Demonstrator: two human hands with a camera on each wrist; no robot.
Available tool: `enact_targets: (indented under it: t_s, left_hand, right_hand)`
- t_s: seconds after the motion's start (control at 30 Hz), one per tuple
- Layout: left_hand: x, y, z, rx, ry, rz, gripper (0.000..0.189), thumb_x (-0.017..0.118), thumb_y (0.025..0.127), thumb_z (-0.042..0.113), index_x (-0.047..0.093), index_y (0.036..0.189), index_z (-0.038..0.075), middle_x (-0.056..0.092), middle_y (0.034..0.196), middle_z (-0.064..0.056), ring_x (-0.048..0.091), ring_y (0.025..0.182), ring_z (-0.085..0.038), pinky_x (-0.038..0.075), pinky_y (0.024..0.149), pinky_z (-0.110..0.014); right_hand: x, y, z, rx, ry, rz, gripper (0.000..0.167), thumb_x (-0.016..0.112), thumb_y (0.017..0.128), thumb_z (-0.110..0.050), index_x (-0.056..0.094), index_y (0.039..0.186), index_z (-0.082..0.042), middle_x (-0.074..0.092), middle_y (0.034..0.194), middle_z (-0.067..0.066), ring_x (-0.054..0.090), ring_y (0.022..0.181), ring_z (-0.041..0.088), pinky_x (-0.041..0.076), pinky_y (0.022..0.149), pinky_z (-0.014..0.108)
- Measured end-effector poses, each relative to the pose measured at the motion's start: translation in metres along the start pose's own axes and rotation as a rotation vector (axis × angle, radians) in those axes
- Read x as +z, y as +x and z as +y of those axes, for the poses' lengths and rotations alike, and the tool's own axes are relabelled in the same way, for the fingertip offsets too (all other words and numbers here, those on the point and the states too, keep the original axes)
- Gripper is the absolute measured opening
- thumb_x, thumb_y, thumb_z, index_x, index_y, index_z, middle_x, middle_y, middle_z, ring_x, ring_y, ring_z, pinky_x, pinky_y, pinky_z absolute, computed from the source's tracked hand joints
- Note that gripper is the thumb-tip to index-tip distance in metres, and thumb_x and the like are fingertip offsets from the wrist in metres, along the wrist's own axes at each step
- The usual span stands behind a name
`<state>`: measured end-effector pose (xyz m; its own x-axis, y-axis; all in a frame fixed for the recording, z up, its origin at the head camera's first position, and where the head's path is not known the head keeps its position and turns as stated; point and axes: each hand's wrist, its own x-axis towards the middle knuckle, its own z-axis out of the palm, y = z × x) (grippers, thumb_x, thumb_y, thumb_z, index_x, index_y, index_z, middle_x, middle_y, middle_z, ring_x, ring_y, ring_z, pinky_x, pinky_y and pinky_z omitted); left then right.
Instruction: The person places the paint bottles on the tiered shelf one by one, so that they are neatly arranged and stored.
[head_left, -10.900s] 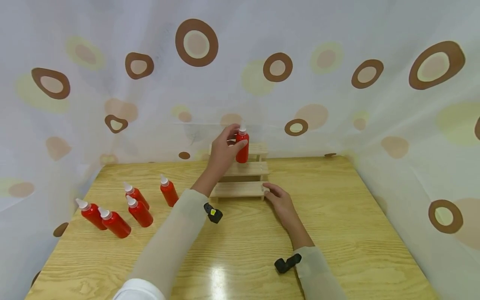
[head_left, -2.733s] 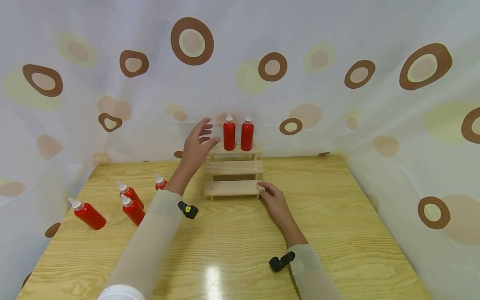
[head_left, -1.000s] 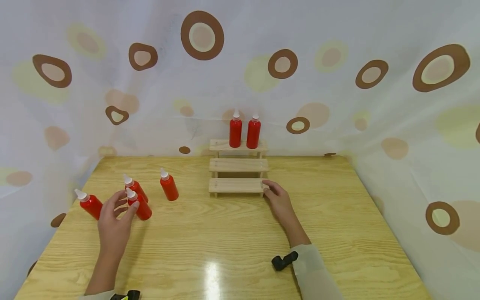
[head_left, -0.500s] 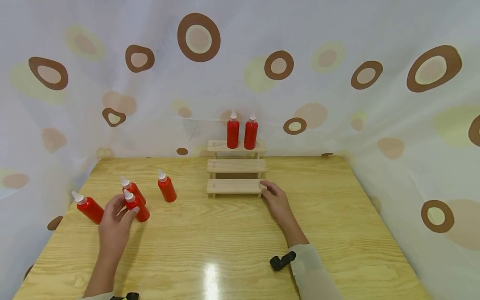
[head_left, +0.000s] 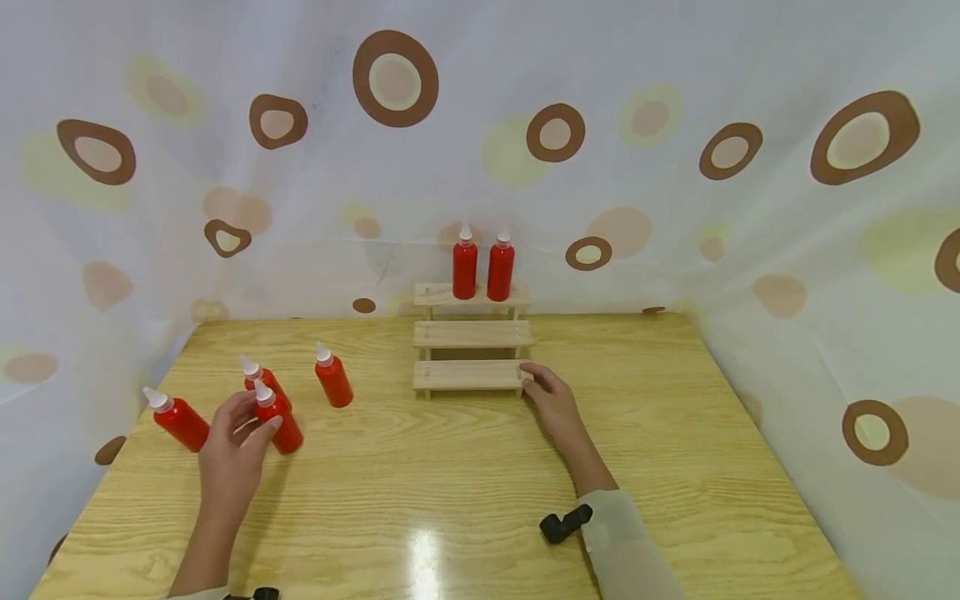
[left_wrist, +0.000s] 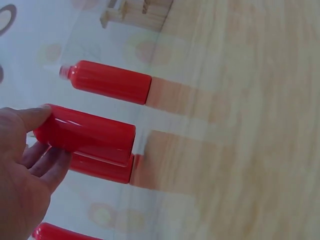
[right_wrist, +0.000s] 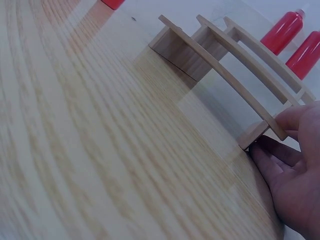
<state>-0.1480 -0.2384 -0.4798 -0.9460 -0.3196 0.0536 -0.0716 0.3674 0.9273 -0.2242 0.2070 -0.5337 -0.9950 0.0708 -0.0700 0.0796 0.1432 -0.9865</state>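
My left hand grips a red squeeze bottle with a white nozzle cap, thumb on one side and fingers on the other. In the left wrist view this bottle looks slightly raised off the table, with a second red bottle partly hidden behind it. My right hand holds the right end of the lowest step of a small three-tier wooden shelf. In the right wrist view, fingers are above and below the end of that board. Two red bottles stand upright on the top tier.
Three other red bottles stand on the left of the wooden table: one at the far left, one just behind the held bottle, and one farther right. A patterned white curtain encloses the back and sides.
The left hand went from beside the top tier, where it let go of a second bottle, to the left group. It has gripped another bottle and shifted it slightly nearer. The right hand stays put.
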Motion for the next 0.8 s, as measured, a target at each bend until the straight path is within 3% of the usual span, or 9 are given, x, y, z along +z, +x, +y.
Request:
enact_targets:
  t_s: [0.2,0.37,0.6,0.8]
  left_hand:
    - [0.008,-0.006,0.014,0.099,-0.026,0.010,0.056,0.071,0.095,0.017,0.048,0.146,0.018,0.056,0.139,-0.003,0.052,0.121,-0.003,0.045,0.095,-0.005]
    - [0.015,-0.015,0.030,0.146,-0.002,-0.024,0.055,0.073,0.094,0.018,0.050,0.144,0.016,0.058,0.136,-0.003,0.052,0.118,0.002,0.045,0.095,-0.007]
    - [0.035,-0.015,0.053,0.235,-0.064,-0.127,0.053,0.071,0.095,0.016,0.051,0.143,0.011,0.059,0.135,-0.008,0.054,0.116,0.002,0.047,0.097,-0.009]
    - [0.062,-0.001,0.067,0.298,-0.097,-0.221,0.052,0.072,0.095,0.021,0.052,0.143,0.015,0.060,0.134,-0.006,0.058,0.121,-0.014,0.046,0.097,-0.009]
  right_hand:
    - [0.000,0.000,0.002,-0.020,0.016,0.002,0.039,0.059,0.102,-0.023,0.059,0.139,-0.011,0.047,0.155,0.010,0.033,0.150,0.026,0.027,0.124,0.045]
    - [0.004,-0.003,0.004,-0.019,0.021,0.000,0.035,0.060,0.102,-0.023,0.062,0.136,-0.013,0.050,0.152,0.007,0.036,0.148,0.024,0.031,0.122,0.045]
    - [0.004,-0.004,0.004,-0.026,-0.012,0.017,0.033,0.060,0.101,-0.027,0.065,0.133,-0.019,0.051,0.151,0.005,0.038,0.147,0.023,0.033,0.121,0.046]
    - [0.001,-0.003,0.002,-0.026,-0.017,0.021,0.034,0.060,0.101,-0.027,0.064,0.134,-0.019,0.050,0.152,0.006,0.038,0.147,0.024,0.034,0.120,0.047]
